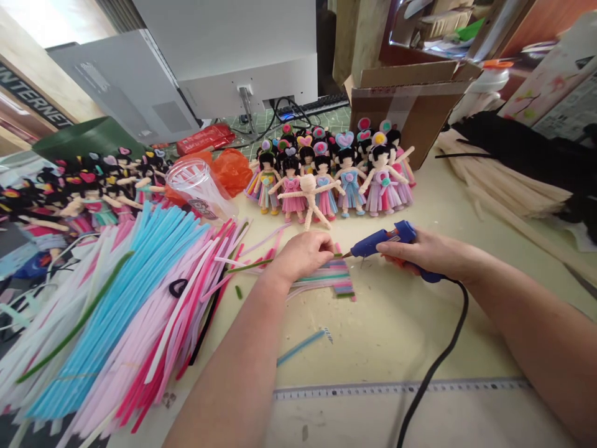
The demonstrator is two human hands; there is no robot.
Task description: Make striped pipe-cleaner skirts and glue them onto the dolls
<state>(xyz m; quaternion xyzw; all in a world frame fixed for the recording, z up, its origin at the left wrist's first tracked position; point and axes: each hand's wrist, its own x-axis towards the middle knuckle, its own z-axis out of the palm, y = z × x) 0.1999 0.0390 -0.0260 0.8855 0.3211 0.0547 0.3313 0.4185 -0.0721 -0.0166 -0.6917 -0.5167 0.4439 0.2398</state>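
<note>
A heap of pipe cleaners crowded the surface while the left hand, fingers closed, pinned a striped strip and the right hand gripped the glue gun, whose hot tip risked burning those fingertips.

Bright daylight from upper left, soft shadows, wide-angle edge distortion, blurred corners.

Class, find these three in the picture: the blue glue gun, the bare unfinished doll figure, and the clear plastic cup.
Glue gun (380, 241), head view, on its blue barrel.
Bare doll figure (308, 198), head view, on its torso.
Clear plastic cup (196, 183), head view, on its side wall.
</note>
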